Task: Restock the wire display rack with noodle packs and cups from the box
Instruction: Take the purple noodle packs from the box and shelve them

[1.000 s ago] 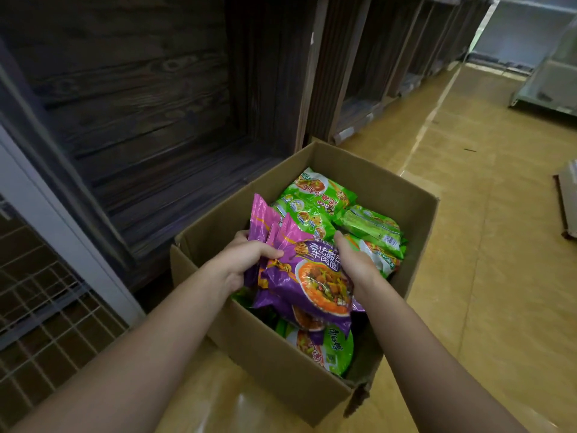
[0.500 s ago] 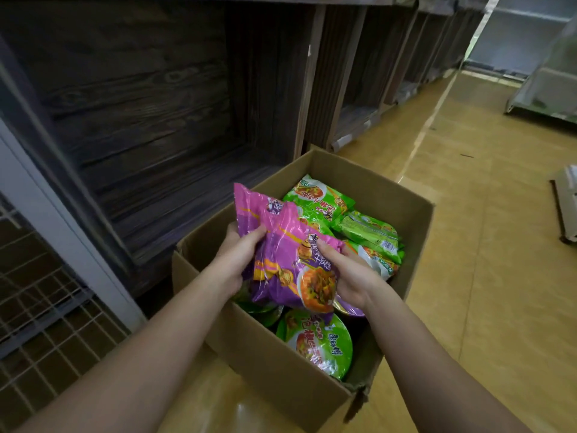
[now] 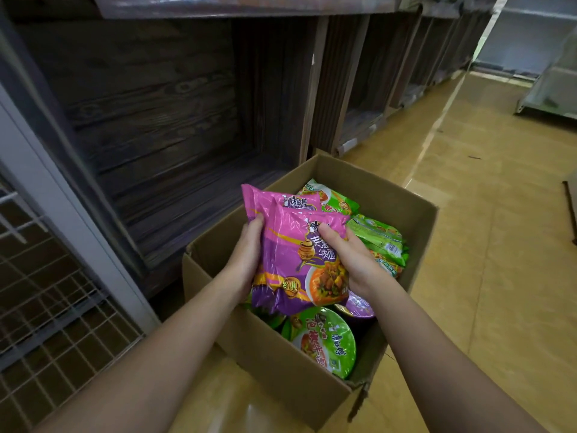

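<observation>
Together, both hands' fingers (image 3: 324,230) grip purple packs (image 3: 293,264).

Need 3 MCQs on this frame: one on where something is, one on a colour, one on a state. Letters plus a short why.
1. Where is the wire rack relative to the cardboard box?
A. to its left
B. to its right
C. inside it

2. What is the main colour of the noodle packs in the hands?
A. green
B. purple
C. blue

3. What are the left hand and right hand doing?
A. both grip the packs
B. only the left grips them
C. both are empty

Answers:
1 A: the rack's grid fills the lower left and the box sits at centre.
2 B: the held wrappers are purple-pink, while the green packs lie in the box.
3 A: fingers of each hand curl round the packs' sides.
</observation>
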Demonstrator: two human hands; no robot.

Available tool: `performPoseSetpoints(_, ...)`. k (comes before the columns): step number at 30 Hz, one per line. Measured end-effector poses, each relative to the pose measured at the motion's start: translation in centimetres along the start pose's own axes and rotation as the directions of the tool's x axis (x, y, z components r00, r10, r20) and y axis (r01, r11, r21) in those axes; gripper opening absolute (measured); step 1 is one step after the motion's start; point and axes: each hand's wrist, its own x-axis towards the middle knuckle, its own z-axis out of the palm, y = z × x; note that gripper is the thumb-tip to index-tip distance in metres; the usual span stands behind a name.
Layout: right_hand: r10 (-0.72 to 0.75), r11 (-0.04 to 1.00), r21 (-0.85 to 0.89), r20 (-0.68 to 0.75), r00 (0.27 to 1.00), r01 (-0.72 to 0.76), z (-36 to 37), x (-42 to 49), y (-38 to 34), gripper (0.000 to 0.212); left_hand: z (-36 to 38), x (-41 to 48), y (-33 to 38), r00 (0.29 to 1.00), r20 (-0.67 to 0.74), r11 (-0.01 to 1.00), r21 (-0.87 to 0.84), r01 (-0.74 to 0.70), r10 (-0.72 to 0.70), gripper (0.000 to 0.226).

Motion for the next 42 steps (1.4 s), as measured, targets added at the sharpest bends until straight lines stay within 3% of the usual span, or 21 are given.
performPoseSetpoints(4,-0.023,0.998,-0.061,-0.033,0.999,0.021,0.0,-0.5,-0.7,0.137,0.9,-0.1,0.8,0.995,-0.103,0.988,0.150,0.025,-0.010,0.048)
performPoseSetpoints(6,-0.055,0.993,-0.108,-0.081,0.995,0.046,0.0,-0.6,-0.7,0.138,1.1,-0.5,1.0,0.993,-0.118,0.992,0.118,0.038,-0.024,0.049)
performPoseSetpoints(10,-0.128,0.968,-0.233,-0.143,0.981,0.092,0.1,-0.9,-0.7,0.085,1.4,-1.6,1.1,0.999,0.040,1.000,0.001,-0.030,0.030,0.053)
performPoseSetpoints(11,-0.146,0.960,-0.259,-0.148,0.978,0.104,0.1,-1.0,-0.7,0.082,1.5,-1.8,1.0,0.997,0.050,0.998,0.007,-0.056,0.055,0.058)
performPoseSetpoints(13,-0.148,0.948,-0.302,-0.127,0.981,0.104,0.1,-1.0,-0.6,0.093,1.6,-2.0,0.6,0.994,0.037,0.995,0.019,-0.099,0.098,0.062)
performPoseSetpoints(15,-0.153,0.940,-0.321,-0.088,0.984,0.117,0.1,-1.1,-0.5,0.108,1.6,-2.3,0.4,0.988,-0.023,0.985,0.083,-0.151,0.153,0.045)
performPoseSetpoints(17,-0.147,0.944,-0.305,-0.047,0.988,0.126,0.2,-1.4,-0.9,0.108,1.7,-2.9,0.6,0.979,-0.080,0.977,0.118,-0.175,0.185,0.036)
performPoseSetpoints(20,-0.209,0.947,-0.248,0.014,0.978,0.206,0.8,-2.2,-2.2,0.069,1.7,-4.0,1.7,0.961,-0.140,0.966,0.141,-0.218,0.237,0.038)
performPoseSetpoints(22,-0.255,0.935,-0.250,0.017,0.967,0.251,1.6,-2.8,-3.4,0.064,1.6,-5.0,3.0,0.943,-0.164,0.951,0.155,-0.266,0.290,0.040)
performPoseSetpoints(28,-0.446,0.852,-0.280,0.056,0.893,0.443,6.2,-6.0,-8.2,0.075,0.0,-9.3,9.3,0.857,-0.225,0.885,0.159,-0.438,0.464,0.032)
performPoseSetpoints(34,-0.543,0.791,-0.215,0.185,0.819,0.573,11.6,-10.2,-12.7,0.080,-2.4,-15.6,13.9,0.771,-0.336,0.841,0.200,-0.503,0.541,0.026)
performPoseSetpoints(39,-0.616,0.726,-0.143,0.300,0.728,0.673,17.4,-15.5,-14.2,0.041,-5.5,-23.4,16.4,0.639,-0.460,0.781,0.252,-0.572,0.616,0.021)
performPoseSetpoints(42,-0.606,0.725,-0.056,0.422,0.674,0.686,21.6,-19.2,-13.9,0.043,-8.2,-28.8,16.7,0.554,-0.531,0.760,0.336,-0.557,0.641,0.027)
